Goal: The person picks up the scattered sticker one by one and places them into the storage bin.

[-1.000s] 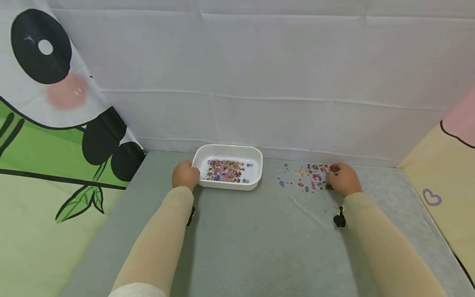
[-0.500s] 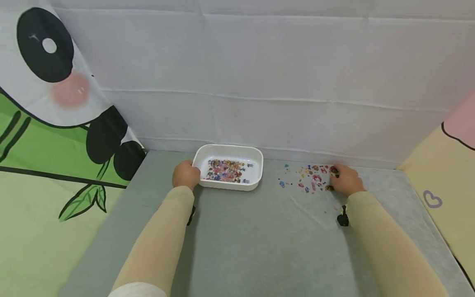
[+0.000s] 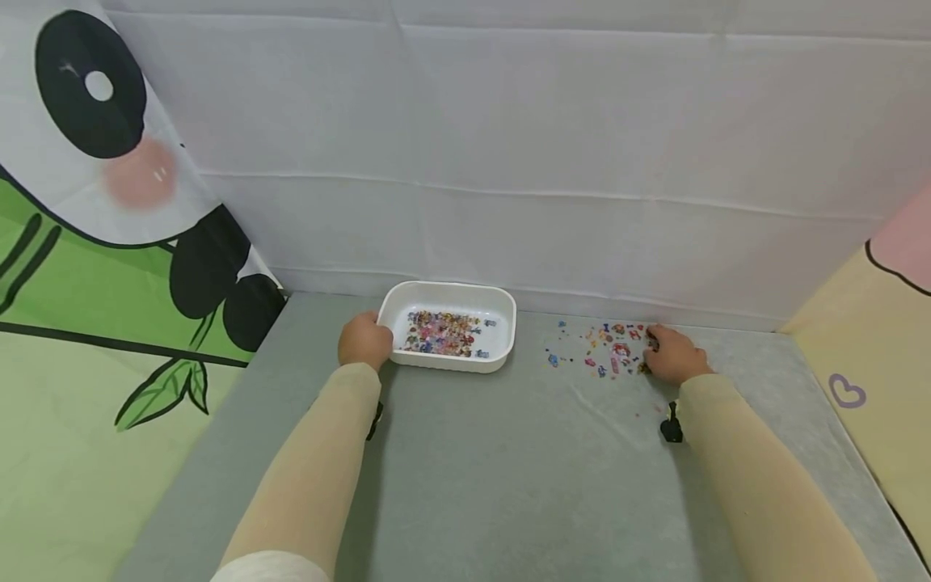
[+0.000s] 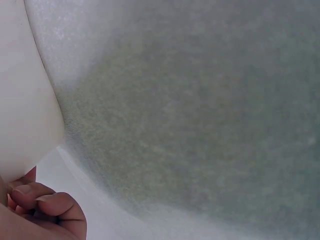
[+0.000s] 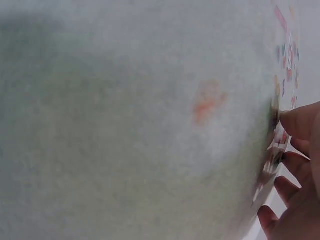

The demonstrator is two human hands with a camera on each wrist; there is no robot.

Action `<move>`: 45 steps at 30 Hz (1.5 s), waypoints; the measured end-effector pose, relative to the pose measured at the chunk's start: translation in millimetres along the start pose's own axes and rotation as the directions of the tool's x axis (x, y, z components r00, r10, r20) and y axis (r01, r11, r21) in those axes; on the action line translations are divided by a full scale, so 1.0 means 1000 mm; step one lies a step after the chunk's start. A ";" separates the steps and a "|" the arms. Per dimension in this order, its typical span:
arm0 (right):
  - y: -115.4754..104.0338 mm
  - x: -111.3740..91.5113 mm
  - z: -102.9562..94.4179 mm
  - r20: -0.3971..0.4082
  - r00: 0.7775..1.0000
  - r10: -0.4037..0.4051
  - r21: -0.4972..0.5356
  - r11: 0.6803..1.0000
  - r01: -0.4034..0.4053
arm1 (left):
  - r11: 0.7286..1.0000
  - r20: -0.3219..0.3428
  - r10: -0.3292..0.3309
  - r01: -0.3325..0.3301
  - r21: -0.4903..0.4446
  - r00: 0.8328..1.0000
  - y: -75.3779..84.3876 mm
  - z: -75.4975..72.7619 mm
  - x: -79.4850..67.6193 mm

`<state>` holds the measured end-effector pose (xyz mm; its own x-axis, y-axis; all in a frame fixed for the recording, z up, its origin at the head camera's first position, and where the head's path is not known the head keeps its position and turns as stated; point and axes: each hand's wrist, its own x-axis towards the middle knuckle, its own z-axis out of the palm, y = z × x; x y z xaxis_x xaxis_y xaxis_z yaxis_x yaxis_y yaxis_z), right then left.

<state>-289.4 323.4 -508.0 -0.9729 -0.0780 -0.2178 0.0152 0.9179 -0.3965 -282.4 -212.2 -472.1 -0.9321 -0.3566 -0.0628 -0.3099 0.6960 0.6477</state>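
My left hand [image 3: 365, 340] grips the left end of a white rectangular tray [image 3: 451, 363]. Inside it lies a heap of small multicoloured pieces [image 3: 440, 333]. In the left wrist view the tray's outer wall [image 4: 25, 95] fills the left side, above the curled fingers [image 4: 57, 205]. On the right, my right hand [image 3: 676, 354] reaches down at the right end of a patch of small, flat, sticker-like pieces [image 3: 618, 350] on the grey tabletop. Its fingers [image 5: 286, 190] are spread in the right wrist view, their tips on or right beside shiny pieces [image 5: 275, 155].
The grey tabletop [image 3: 509, 485] runs up to a white cloth wall [image 3: 465, 121]. Printed cloth with a cartoon face [image 3: 138, 174] stands on the left, a yellow and pink panel [image 3: 858, 339] on the right. A small orange-red speck [image 5: 205, 105] lies near my right wrist.
My right hand shifts slightly right, then a little back left over the end of the sticker-like pieces. The left hand and tray stay put.
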 end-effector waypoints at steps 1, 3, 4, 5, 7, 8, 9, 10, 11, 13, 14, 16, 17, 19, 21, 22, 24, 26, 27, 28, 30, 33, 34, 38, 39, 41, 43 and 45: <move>0.000 0.000 0.000 -0.014 1.000 -0.001 0.001 1.000 0.001 | 1.000 0.001 -0.002 0.002 0.002 1.000 0.000 0.000 0.000; 0.000 0.000 0.000 -0.044 0.999 -0.005 -0.002 1.000 0.005 | 1.000 0.001 -0.006 0.006 0.008 1.000 -0.001 0.000 0.001; -0.001 -0.001 -0.001 -0.061 0.998 -0.007 0.001 1.000 0.007 | 1.000 0.001 -0.008 0.008 0.009 1.000 -0.001 0.000 0.001; -0.001 -0.001 -0.002 -0.076 0.997 -0.009 0.004 1.000 0.010 | 1.000 0.001 -0.010 0.010 0.011 1.000 -0.002 0.000 0.001; -0.002 -0.002 -0.003 -0.094 0.996 -0.008 0.014 1.000 0.009 | 1.000 -0.001 -0.013 0.013 0.013 1.000 -0.001 0.000 0.002; -0.002 -0.002 -0.004 -0.093 0.996 -0.007 0.019 1.000 0.009 | 1.000 -0.002 -0.015 0.015 0.012 1.000 -0.001 0.000 0.002; -0.003 -0.002 -0.005 -0.086 0.996 -0.006 0.025 1.000 0.008 | 1.000 -0.001 -0.016 0.016 0.010 1.000 -0.001 0.000 0.001; -0.003 -0.002 -0.005 -0.076 0.997 -0.002 0.027 1.000 0.004 | 1.000 -0.001 -0.016 0.016 0.010 1.000 -0.001 0.000 0.001; -0.003 -0.001 -0.006 -0.063 0.998 0.000 0.026 1.000 0.001 | 1.000 -0.002 -0.017 0.017 0.009 1.000 -0.001 0.000 0.001; -0.002 0.001 -0.005 -0.042 0.999 0.009 0.025 1.000 -0.008 | 1.000 0.001 -0.016 0.016 0.008 1.000 0.000 0.000 0.001; -0.001 0.002 -0.005 -0.034 0.999 0.013 0.024 1.000 -0.012 | 1.000 0.002 -0.017 0.017 0.006 1.000 0.000 0.000 0.000; 0.001 0.003 -0.004 -0.025 1.000 0.018 0.018 1.000 -0.017 | 1.000 0.003 -0.017 0.016 0.005 1.000 0.001 -0.001 0.000; 0.002 0.004 -0.004 -0.024 1.000 0.019 0.017 1.000 -0.019 | 1.000 0.003 -0.017 0.017 0.005 1.000 0.001 -0.002 -0.001; 0.001 0.003 -0.004 -0.026 0.999 0.019 0.017 1.000 -0.019 | 1.000 0.003 -0.018 0.018 0.006 1.000 0.002 -0.002 -0.002; 0.000 0.001 -0.006 -0.031 0.999 0.014 0.018 1.000 -0.013 | 1.000 0.002 -0.022 0.022 0.006 1.000 0.003 -0.003 -0.002; -0.002 0.000 -0.007 -0.033 0.999 0.011 0.018 1.000 -0.010 | 1.000 0.003 -0.024 0.024 0.004 1.000 0.003 -0.003 -0.003; -0.004 -0.003 -0.009 -0.038 0.999 -0.001 0.017 1.000 0.002 | 1.000 0.006 -0.029 0.029 0.001 1.000 0.004 -0.003 -0.003; -0.006 -0.004 -0.011 -0.047 0.999 -0.011 0.016 1.000 0.011 | 0.999 0.007 -0.034 0.034 -0.003 0.999 0.004 -0.003 -0.004; -0.006 -0.005 -0.012 -0.052 0.999 -0.014 0.014 1.000 0.014 | 0.999 0.007 -0.036 0.036 -0.004 0.999 0.004 -0.003 -0.004; -0.007 -0.005 -0.012 -0.059 0.998 -0.016 0.016 1.000 0.017 | 0.999 0.009 -0.036 0.036 -0.005 0.999 0.004 -0.003 -0.004; -0.007 -0.005 -0.012 -0.071 0.997 -0.017 0.023 1.000 0.019 | 0.999 0.009 -0.038 0.038 -0.006 0.999 0.004 -0.003 -0.004; -0.009 -0.007 -0.014 -0.086 0.996 -0.022 0.033 0.999 0.025 | 0.999 0.012 -0.040 0.040 -0.011 0.999 0.003 -0.002 -0.003; -0.010 -0.007 -0.015 -0.088 0.996 -0.025 0.040 0.999 0.028 | 0.999 0.011 -0.039 0.039 -0.011 0.999 0.003 -0.002 -0.002; -0.009 -0.008 -0.018 -0.082 0.996 -0.030 0.072 0.997 0.036 | 0.999 0.004 -0.033 0.033 -0.009 0.999 0.003 -0.001 -0.002; -0.008 -0.008 -0.018 -0.079 0.997 -0.026 0.090 0.995 0.033 | 1.000 0.002 -0.030 0.030 -0.008 1.000 0.003 -0.001 -0.002; -0.006 -0.008 -0.018 -0.071 0.997 -0.016 0.124 0.992 0.024 | 1.000 0.000 -0.026 0.026 -0.008 1.000 0.003 -0.001 -0.002; -0.003 -0.008 -0.018 -0.070 0.998 -0.008 0.148 0.989 0.019 | 1.000 -0.001 -0.024 0.024 -0.011 1.000 0.002 0.000 -0.002; -0.002 -0.008 -0.018 -0.076 0.997 -0.002 0.168 0.986 0.015 | 1.000 0.001 -0.024 0.024 -0.012 1.000 0.002 0.000 -0.001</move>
<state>-285.7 329.7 -489.4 -0.9876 -0.0502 -0.1486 0.0392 0.8385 -0.5436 -282.1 -210.6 -471.0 -0.9247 -0.3725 -0.0789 -0.3297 0.6797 0.6553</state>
